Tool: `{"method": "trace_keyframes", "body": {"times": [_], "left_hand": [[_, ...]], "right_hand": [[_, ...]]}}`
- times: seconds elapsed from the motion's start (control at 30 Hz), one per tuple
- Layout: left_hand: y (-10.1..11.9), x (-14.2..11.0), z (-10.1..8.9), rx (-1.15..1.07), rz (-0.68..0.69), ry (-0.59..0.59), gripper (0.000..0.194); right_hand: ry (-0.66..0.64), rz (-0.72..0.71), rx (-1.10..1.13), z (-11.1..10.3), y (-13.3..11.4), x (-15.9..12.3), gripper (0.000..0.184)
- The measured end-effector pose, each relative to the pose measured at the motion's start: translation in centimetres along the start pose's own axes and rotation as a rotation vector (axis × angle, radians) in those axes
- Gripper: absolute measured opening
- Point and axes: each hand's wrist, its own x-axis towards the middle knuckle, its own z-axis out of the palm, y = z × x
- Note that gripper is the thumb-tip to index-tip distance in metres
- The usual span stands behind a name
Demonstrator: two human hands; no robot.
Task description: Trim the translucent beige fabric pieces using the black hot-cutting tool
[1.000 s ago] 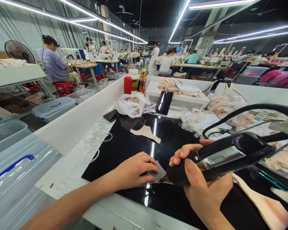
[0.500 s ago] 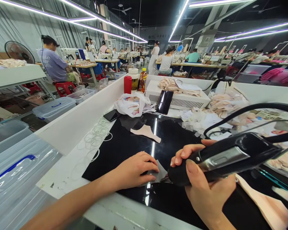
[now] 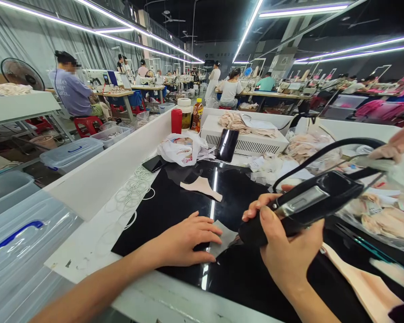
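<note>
My left hand (image 3: pixel 190 240) lies on the glossy black board (image 3: pixel 175 215), its fingers stretched over a thin translucent sheet (image 3: pixel 226 237). In my right hand (image 3: pixel 284 258) is a black corded hand tool (image 3: pixel 313 199) with a metal plate along its side. The fingers and thumb wrap round the tool's rounded front end. That end is at the right edge of the sheet, and whatever lies under it is hidden. Beyond my left hand sits a beige cut fabric piece (image 3: pixel 202 186). A second beige piece (image 3: pixel 365 278) is at the lower right, partly cut off by the frame.
Pale elastic loops (image 3: pixel 131 188) cover the left margin beside a low white wall (image 3: pixel 114 172). At the back stand a phone (image 3: pixel 227 144), a white plastic bag (image 3: pixel 182 148) and a vented white box (image 3: pixel 245 139). Another person's hand (image 3: pixel 395 143) is near the cord.
My left fingers are straighter and more spread, exposing more of the sheet. The tool's front end has moved slightly away from that hand. Another hand has come into view at the right edge.
</note>
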Motion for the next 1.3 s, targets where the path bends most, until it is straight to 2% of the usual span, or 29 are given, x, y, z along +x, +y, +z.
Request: {"method": "trace_keyframes", "body": {"times": [0.1, 0.33, 0.63, 0.93, 1.17, 1.3], "left_hand": [[0.2, -0.1, -0.3, 0.002, -0.017, -0.044, 0.045], [0.3, 0.0, -0.5, 0.018, -0.016, -0.063, 0.045], [0.0, 0.0, -0.2, 0.016, 0.02, -0.037, 0.04], [-0.2, 0.1, -0.1, 0.032, 0.035, -0.054, 0.048], [-0.5, 0.1, 0.2, 0.055, 0.053, -0.033, 0.054], [-0.5, 0.2, 0.2, 0.051, 0.074, -0.018, 0.056]], "right_hand": [[-0.007, 0.012, 0.012, -0.1, -0.2, -0.2, 0.044], [-0.129, 0.019, 0.113, 0.1, -0.4, -1.6, 0.043], [-0.112, 0.014, 0.108, 0.3, -0.5, -1.6, 0.041], [-0.129, 0.033, 0.104, 0.4, -0.4, -1.9, 0.04], [-0.188, 0.037, 0.13, 0.7, -0.8, -2.6, 0.038], [-0.176, 0.041, 0.109, 0.9, -0.9, -2.7, 0.034]]}}
